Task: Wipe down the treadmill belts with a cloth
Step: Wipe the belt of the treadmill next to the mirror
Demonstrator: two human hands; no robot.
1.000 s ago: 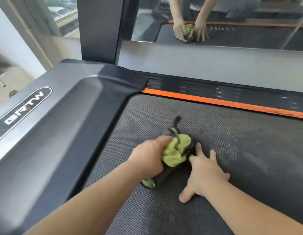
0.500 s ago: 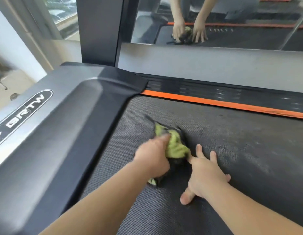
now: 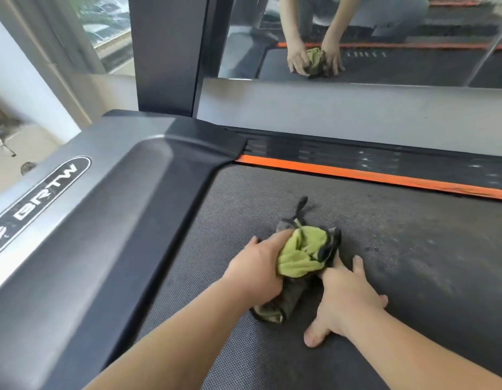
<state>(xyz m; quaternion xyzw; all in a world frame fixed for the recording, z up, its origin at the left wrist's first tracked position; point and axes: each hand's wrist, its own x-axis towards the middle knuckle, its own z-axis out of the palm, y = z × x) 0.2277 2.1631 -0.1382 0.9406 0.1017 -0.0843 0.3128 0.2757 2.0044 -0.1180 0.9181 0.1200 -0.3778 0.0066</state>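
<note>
On the dark treadmill belt (image 3: 399, 291), close to its left edge, lies a bunched-up cloth (image 3: 302, 256). The cloth is green on top and dark grey along its edges, and a thin dark end sticks out from it toward the front of the belt.

The left hand (image 3: 257, 274) sits on the left part of the cloth. Its fingers curl around the green bunch and grip it, pressing it onto the belt. The right hand (image 3: 348, 298) lies flat on the belt just to the right of the cloth. Its fingers are straight and spread out, it holds nothing, and one fingertip touches the side of the cloth.

To the left of the belt runs a wide grey side rail (image 3: 109, 243) with a badge (image 3: 43, 194) that reads BRTW. At the front of the belt is an orange stripe (image 3: 356, 173).

Behind the treadmill stands a mirror (image 3: 413, 68). It shows both hands and the green cloth from the other side. A window (image 3: 109, 26) is at the top left.
</note>
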